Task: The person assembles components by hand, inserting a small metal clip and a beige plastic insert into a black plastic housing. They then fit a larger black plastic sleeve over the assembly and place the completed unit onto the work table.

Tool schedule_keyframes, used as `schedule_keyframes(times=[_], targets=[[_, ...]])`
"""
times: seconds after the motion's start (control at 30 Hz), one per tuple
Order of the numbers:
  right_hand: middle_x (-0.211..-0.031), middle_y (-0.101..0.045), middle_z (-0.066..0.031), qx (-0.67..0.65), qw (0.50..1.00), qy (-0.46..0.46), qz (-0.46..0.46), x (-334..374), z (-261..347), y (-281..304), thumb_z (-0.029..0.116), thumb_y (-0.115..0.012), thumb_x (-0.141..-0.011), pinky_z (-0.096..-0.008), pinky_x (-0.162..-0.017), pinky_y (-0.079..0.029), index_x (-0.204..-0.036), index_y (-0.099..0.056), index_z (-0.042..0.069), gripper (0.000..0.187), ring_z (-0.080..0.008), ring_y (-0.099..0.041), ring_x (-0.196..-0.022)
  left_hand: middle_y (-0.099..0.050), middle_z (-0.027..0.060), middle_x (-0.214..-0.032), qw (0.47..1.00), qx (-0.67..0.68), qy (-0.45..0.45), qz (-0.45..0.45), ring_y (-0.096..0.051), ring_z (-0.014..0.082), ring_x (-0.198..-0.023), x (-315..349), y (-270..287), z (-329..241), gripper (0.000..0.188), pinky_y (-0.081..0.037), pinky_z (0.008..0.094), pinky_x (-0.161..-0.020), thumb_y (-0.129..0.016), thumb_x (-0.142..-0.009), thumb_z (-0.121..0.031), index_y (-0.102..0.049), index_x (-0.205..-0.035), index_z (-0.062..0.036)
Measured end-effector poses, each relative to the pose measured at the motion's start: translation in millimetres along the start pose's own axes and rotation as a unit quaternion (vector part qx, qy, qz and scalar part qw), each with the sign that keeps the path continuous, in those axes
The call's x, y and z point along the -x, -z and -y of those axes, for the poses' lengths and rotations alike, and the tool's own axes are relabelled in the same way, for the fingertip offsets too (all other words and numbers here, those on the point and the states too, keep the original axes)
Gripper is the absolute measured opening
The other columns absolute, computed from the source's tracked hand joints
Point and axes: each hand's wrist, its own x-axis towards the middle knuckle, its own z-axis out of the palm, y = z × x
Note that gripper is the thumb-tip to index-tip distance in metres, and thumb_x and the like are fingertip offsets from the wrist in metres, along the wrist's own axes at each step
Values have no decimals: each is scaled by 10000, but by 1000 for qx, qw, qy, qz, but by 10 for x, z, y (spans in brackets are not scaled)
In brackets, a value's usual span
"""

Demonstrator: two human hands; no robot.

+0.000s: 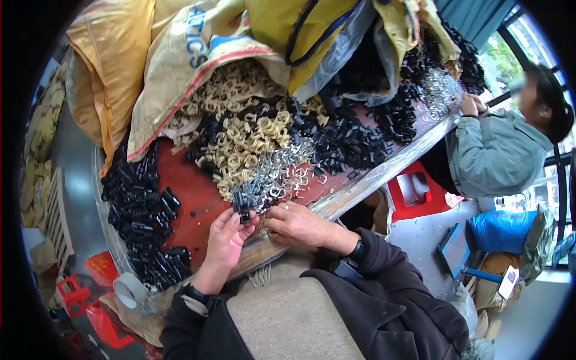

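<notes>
Near the table's front edge, my left hand (pixel 224 241) pinches a small black plastic fitting (pixel 242 211) upright between thumb and fingers. Just right of it, my right hand (pixel 300 225) has its fingers bent together at the near side of a heap of shiny metal clips (pixel 282 174). Whatever its fingertips hold, if anything, is hidden. Beyond the clips lie beige plastic rings (pixel 255 138), spilling from a woven sack (pixel 231 84). Loose black parts (pixel 354 141) spread to the right of them, and a pile of longer black fittings (pixel 144 225) covers the table's left side.
The red tabletop (pixel 186 186) has a plastic-wrapped edge (pixel 372 179). A yellow bag (pixel 270 30) stands at the back. At the right, another person (pixel 498 144) handles parts beside a second metal clip heap (pixel 439 90). A red stool (pixel 414 192) and tape roll (pixel 129 290) are nearby.
</notes>
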Motion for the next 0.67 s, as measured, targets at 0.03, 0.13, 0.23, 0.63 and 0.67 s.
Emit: schedule_keyframes(times=[0.03, 0.13, 0.23, 0.63, 0.67], targets=[[-795, -450, -86, 16, 1000, -2, -8, 18, 21, 0, 148, -579, -645, -339, -625, -396, -882, -513, 68, 259, -258, -474, -731, -570, 120, -919, 1000, -7, 2, -3, -557, 197, -851, 41, -20, -13, 226, -462, 283, -730, -504, -808, -136, -498, -983, 6], [-774, -463, -99, 1, 997, -60, -50, 51, 63, 13, 139, -562, -679, -364, -596, -414, -872, -529, 57, 212, -278, -498, -690, -569, 128, -919, 1000, -24, 2, 20, -559, 203, -848, 89, -64, -4, 222, -464, 291, -734, -498, -809, -125, -491, -985, 9], [-748, -480, -111, -77, 987, -102, -93, 40, 158, 40, 171, -548, -711, -377, -577, -416, -835, -527, 45, 178, -293, -512, -674, -565, 140, -924, 998, -43, 15, 34, -558, 214, -864, 149, -69, 29, 222, -464, 314, -748, -492, -808, -110, -483, -994, 12], [-872, -589, -129, -386, 908, -157, -51, 114, 426, 34, 293, -466, -829, -341, -663, -440, -969, -546, 43, 298, -258, -566, -805, -564, 147, -935, 990, 2, 61, 126, -550, 284, -894, 413, -86, 87, 275, -464, 362, -760, -524, -794, -132, -474, -1026, 7], [-891, -596, -116, -432, 888, -149, -52, 101, 420, -1, 307, -451, -840, -342, -676, -439, -978, -546, 47, 310, -238, -574, -815, -562, 145, -944, 990, 1, 60, 131, -548, 288, -900, 423, -79, 92, 290, -463, 365, -762, -531, -790, -138, -471, -1035, 4]])
